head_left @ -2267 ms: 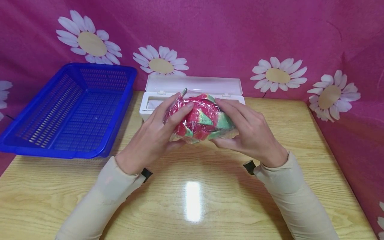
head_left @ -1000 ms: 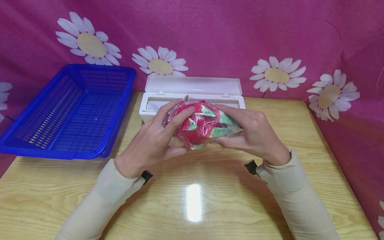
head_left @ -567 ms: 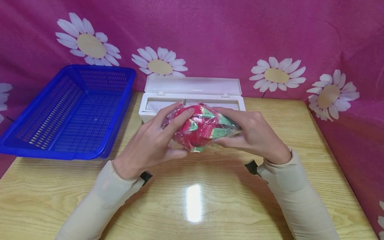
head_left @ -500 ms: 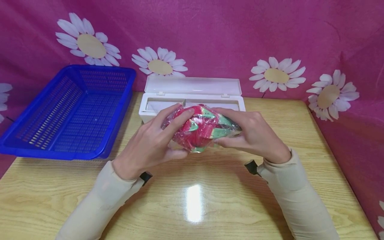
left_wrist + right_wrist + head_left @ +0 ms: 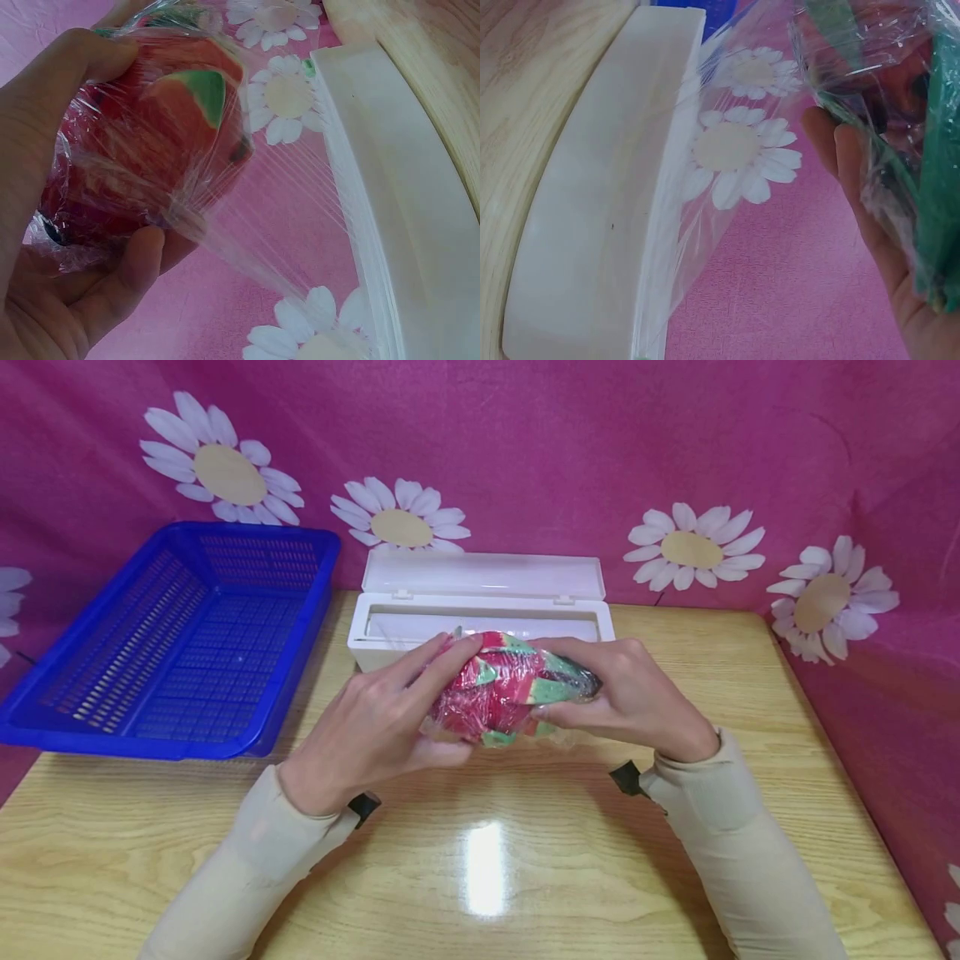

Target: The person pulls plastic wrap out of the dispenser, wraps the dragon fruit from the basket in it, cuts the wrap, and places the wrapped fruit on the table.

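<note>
A red dragon fruit (image 5: 498, 693) with green scale tips, wrapped in clear cling film, is held above the table in the head view. My left hand (image 5: 367, 718) grips its left end, fingers over the top and thumb below. At the green-tipped right end, my right hand (image 5: 630, 693) holds it between fingers and thumb. Behind it stands a white cling film dispenser (image 5: 483, 603), lid up and a white roll inside. A stretched sheet of cling film (image 5: 251, 259) runs from the fruit to the dispenser in the left wrist view. Both palms are largely hidden in the head view.
A blue plastic basket (image 5: 225, 747) stands at the left of the wooden table (image 5: 420, 860). Pink cloth (image 5: 540, 460) with white daisies hangs along the back and right side. The dispenser's raised lid (image 5: 483, 575) is close to the cloth.
Both hands have brought the dragon fruit a little down and toward me, away from the dispenser. The fruit has turned between them, and more of the dispenser's slot and roll shows.
</note>
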Demonstrator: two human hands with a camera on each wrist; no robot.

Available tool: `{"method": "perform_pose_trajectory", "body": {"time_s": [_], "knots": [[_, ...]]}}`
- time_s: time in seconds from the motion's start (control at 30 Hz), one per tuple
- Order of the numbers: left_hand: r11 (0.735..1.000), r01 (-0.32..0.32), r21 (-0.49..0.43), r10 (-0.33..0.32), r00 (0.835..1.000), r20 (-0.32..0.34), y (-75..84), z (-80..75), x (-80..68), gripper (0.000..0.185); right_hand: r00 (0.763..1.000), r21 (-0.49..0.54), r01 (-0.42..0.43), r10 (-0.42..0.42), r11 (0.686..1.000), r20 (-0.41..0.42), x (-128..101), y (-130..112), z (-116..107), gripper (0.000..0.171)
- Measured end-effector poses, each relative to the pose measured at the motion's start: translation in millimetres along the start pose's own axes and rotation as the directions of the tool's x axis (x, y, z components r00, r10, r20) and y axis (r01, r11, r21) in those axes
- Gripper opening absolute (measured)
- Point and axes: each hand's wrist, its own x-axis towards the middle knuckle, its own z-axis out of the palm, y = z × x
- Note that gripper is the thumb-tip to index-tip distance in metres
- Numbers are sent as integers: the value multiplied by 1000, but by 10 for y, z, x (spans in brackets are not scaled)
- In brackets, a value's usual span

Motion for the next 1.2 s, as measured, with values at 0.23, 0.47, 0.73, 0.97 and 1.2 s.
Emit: {"method": "perform_pose_trajectory", "body": {"time_s": [0.23,0.47,0.73,0.97,1.2], "knots": [[1000,20,-11,-19,999,29,16,-25,5,93,1000,23,-6,6,1000,15,4,22,9,56],[999,18,-47,-16,999,44,29,-40,13,95,999,26,-17,16,1000,41,-7,29,4,54],[998,9,-58,-6,999,50,5,-23,8,97,994,14,-61,59,998,91,9,56,21,51],[999,18,-46,-15,997,72,-59,41,-10,94,973,32,-142,134,989,186,40,102,73,52],[999,23,-38,-19,994,105,-106,125,-19,92,934,43,-210,188,977,304,56,143,96,52]]}}
